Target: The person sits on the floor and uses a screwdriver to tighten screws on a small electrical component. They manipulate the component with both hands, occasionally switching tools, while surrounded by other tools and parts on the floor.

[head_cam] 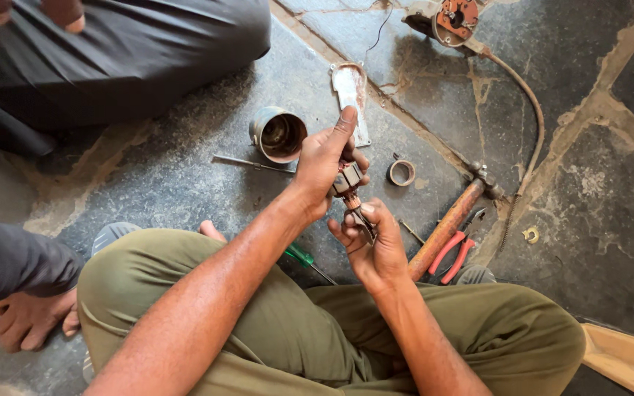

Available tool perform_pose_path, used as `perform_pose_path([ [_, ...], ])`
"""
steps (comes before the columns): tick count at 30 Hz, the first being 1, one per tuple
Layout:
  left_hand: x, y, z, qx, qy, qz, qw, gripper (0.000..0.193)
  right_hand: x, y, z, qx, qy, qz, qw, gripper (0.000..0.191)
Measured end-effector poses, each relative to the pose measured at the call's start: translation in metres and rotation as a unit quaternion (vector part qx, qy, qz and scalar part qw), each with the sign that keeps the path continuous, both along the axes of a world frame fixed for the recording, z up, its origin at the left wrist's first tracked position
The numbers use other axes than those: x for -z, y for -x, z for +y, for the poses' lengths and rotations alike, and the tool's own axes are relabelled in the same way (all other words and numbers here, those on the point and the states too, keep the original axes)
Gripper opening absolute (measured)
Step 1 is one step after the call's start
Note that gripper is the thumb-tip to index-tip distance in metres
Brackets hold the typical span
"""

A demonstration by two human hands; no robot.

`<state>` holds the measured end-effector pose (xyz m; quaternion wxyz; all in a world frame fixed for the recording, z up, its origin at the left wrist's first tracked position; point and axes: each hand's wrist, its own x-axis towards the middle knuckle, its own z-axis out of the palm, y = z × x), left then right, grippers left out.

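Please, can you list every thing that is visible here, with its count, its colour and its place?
motor part: one, copper and grey, held between both hands
metal cup: one, grey, on floor above hands
flat plate: one, silver, beside cup
ring: one, grey, right of hands
thin rod: one, grey, left of cup
hammer: one, rusty handle, right
pliers: one, red handles, beside hammer
screwdriver: one, green handle, by knee
other person's hand: one, lower left
left hand: grips part from above
right hand: holds part's lower end
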<state>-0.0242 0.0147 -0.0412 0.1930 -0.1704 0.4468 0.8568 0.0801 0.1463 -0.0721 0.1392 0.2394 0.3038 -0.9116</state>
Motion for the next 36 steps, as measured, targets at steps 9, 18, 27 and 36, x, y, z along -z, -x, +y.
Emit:
perform_pose_path([
  [9, -0.008, 0.009, -0.02, -0.085, 0.01, -0.038, 0.996, 0.048, -0.031, 0.004, -0.01, 0.02, -0.617, 0.392, 0.682, 0.015],
  [18, -0.003, 0.01, -0.015, -0.07, -0.018, -0.058, 0.996, 0.048, -0.024, -0.001, -0.008, 0.049, -0.579, 0.361, 0.73, 0.013],
  [27, -0.007, 0.007, -0.01, -0.07, 0.015, -0.018, 0.997, 0.047, 0.001, 0.009, -0.002, 0.029, -0.169, 0.163, 0.972, 0.004],
  [36, -0.007, 0.014, -0.022, -0.092, 0.009, -0.041, 0.995, 0.05, -0.029, 0.002, -0.001, -0.021, -0.582, 0.349, 0.734, 0.011],
])
